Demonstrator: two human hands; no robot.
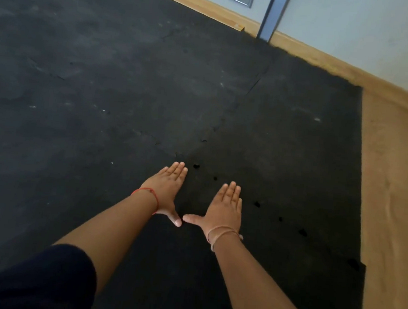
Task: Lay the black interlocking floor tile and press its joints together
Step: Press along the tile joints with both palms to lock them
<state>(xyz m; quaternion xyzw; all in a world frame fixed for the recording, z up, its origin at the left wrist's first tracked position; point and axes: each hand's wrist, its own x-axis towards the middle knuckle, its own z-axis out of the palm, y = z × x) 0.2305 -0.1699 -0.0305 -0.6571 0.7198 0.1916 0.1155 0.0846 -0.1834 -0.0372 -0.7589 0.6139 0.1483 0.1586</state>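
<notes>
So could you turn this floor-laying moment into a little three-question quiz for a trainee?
1. True or false: both hands lie flat, palms down, on the black tile.
2. Which wrist wears the red thread bracelet? A) left B) right
3. Fill in: the small dark gaps along the joint run toward the bare ______ floor on the right.

Key:
1. True: the left hand and the right hand are spread flat, thumb tips nearly meeting.
2. A.
3. Wooden.
</notes>
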